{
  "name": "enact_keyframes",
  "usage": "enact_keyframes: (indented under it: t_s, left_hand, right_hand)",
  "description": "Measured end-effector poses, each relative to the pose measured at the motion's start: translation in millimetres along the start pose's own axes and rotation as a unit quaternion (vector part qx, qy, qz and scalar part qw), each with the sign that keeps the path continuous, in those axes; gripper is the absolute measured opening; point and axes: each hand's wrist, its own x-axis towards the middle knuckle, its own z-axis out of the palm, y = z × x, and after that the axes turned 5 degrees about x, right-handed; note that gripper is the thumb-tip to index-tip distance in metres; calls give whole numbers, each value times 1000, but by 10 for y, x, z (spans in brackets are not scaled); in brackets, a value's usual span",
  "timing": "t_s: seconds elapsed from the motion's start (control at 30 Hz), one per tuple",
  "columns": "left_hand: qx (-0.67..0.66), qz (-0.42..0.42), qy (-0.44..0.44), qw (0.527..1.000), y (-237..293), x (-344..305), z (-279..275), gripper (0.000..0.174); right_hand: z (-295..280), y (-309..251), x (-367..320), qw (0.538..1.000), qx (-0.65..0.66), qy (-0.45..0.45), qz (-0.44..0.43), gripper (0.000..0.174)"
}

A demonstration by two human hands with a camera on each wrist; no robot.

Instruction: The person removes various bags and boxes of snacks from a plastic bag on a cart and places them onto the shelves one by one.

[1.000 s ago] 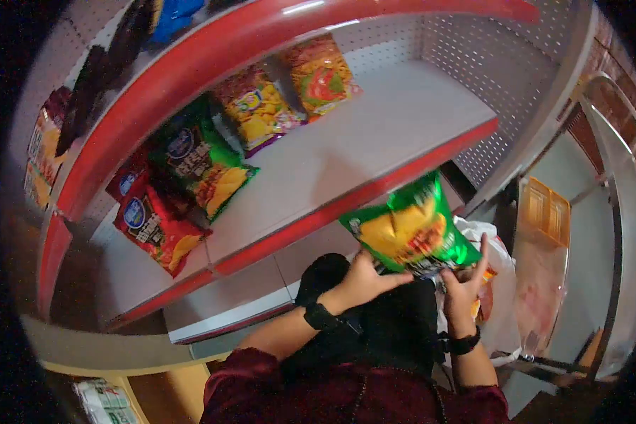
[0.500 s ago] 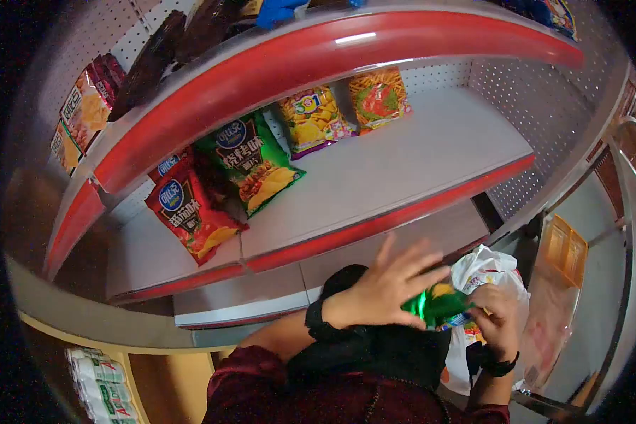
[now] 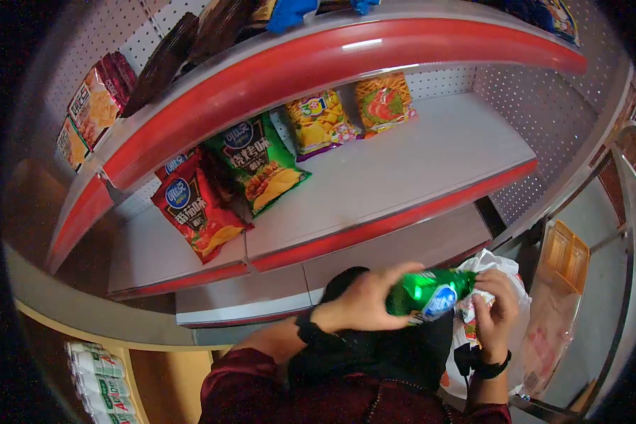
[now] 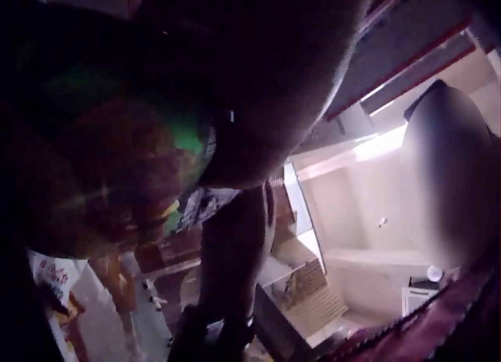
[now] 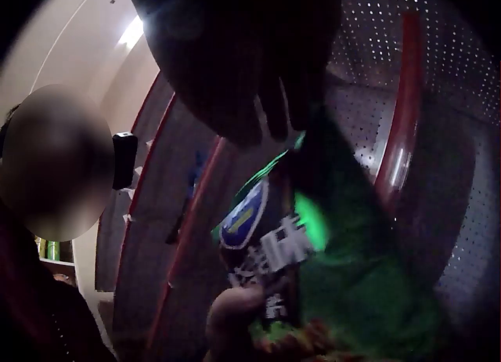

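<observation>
A green chip bag (image 3: 431, 293) is held above the lap in the head view, lying sideways with its blue oval logo showing. The left hand (image 3: 364, 300) grips its left end between thumb and fingers. At the other end, the right hand (image 3: 497, 307) pinches the bag's edge with curled fingers. In the right wrist view, the green bag (image 5: 337, 244) hangs below the dark fingers of the right hand (image 5: 235, 80), and a thumb presses its printed face. The left wrist view is dark; the bag (image 4: 125, 158) fills its left side.
Red chip bags (image 3: 196, 208), another green bag (image 3: 258, 166) and yellow and orange snack bags stand on the white shelf (image 3: 374, 184). A white plastic bag (image 3: 512, 332) with packets is under the right hand. An orange basket (image 3: 565, 258) lies at the right.
The green chip bag has come down from in front of the shelf edge and turned. The left hand's spread fingers have closed round its left end. The view has shifted.
</observation>
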Motion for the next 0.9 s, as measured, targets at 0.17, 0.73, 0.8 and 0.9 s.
enact_keyframes:
  t_s: [0.17,0.73,0.8,0.9]
  left_hand:
    - [-78,12,271,959,-130,-141,-732,65]
    - [106,-44,557,823,-736,-320,-1463,89]
    - [256,38,569,780,-661,-257,-1408,86]
    - [466,32,538,702,-511,-212,-1314,72]
  right_hand:
    - [-146,114,-66,998,0,47,51,17]
    - [-210,297,-324,990,-2,-1,142,6]
    - [-206,307,-338,989,3,1,146,6]
    - [-249,374,-368,990,-4,-22,141,6]
